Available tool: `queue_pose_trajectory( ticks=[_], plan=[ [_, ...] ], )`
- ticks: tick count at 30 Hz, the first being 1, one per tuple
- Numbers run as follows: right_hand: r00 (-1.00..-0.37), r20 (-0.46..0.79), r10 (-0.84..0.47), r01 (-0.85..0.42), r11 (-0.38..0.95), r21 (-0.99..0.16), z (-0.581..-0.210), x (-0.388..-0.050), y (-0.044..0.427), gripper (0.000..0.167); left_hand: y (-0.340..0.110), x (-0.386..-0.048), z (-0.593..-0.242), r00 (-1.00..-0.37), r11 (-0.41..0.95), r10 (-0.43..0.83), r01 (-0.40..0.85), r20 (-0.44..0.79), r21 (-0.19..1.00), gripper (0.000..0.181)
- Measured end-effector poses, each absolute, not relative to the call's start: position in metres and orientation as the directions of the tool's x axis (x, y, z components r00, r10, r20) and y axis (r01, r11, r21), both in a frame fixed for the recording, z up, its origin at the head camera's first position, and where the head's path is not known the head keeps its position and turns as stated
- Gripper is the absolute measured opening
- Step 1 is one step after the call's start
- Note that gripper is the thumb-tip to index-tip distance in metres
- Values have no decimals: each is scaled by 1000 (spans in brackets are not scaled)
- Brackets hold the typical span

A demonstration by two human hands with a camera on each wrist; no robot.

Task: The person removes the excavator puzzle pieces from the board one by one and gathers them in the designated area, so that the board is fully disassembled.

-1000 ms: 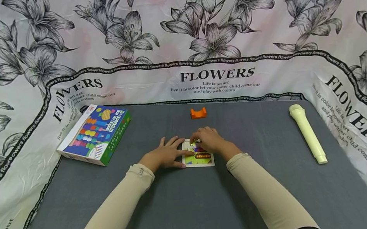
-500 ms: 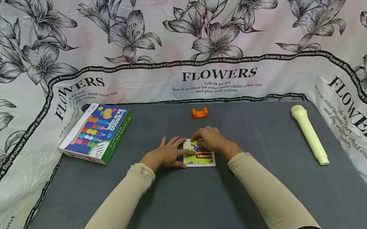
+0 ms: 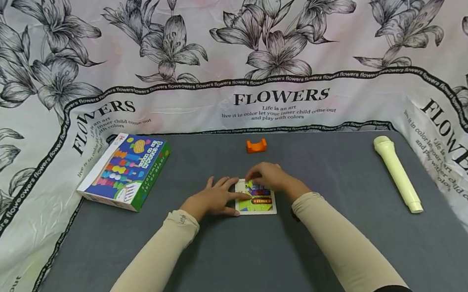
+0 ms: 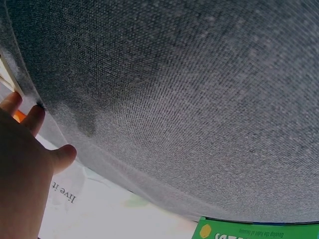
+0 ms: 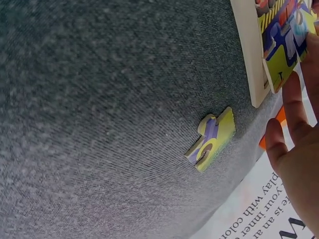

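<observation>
A small square picture puzzle [image 3: 261,207] in a pale frame lies flat on the grey table. My left hand [image 3: 210,201] rests at its left side, fingers spread, one finger reaching onto the picture. From the upper right my right hand [image 3: 275,178] bends its fingers down onto the puzzle's top part. In the right wrist view, my right hand [image 5: 301,149] has fingertips on a puzzle piece [image 5: 280,67] standing tilted at the corner of the frame [image 5: 247,59]; the thumb's grip is partly hidden. A loose yellow and purple piece [image 5: 212,139] lies beside the frame.
An orange curved block [image 3: 256,146] stands behind the puzzle. A blue and green game box [image 3: 125,169] lies at the back left, and a pale yellow stick [image 3: 397,173] at the right. Flower-printed cloth surrounds the table's sides and back.
My right hand has shifted slightly to the right over the puzzle, and a bit more of the picture shows. My left hand stays at the puzzle's left side. The head view has shifted slightly.
</observation>
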State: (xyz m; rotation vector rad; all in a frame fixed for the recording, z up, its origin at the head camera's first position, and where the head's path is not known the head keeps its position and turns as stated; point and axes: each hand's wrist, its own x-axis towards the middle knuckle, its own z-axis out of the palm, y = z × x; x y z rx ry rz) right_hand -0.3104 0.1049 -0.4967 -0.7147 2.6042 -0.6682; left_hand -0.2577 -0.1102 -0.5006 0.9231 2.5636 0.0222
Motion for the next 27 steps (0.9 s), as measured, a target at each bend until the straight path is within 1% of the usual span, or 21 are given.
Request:
queue_pose_trajectory(
  ticks=[4,12,17,24,27],
  plan=[
    [-807,-205,-554,-366,741,-563,-497,-313,107,20,-110,-258,-500,-693,778,616,609,-374,152,61],
    [-785,-205,-585,-307,655,-691,-494,-312,110,20,-110,-258,-500,-690,778,615,609,-382,152,61],
    [-773,-198,-603,-309,630,-712,-492,-311,111,20,-110,-258,-500,-690,778,615,611,-382,148,61],
    [-773,-208,-599,-287,623,-728,-493,-313,111,20,-110,-257,-501,-693,779,614,609,-377,149,61],
    [-769,-193,-610,-295,605,-740,-493,-313,112,20,-110,-258,-502,-697,783,610,604,-378,148,61]
  ],
)
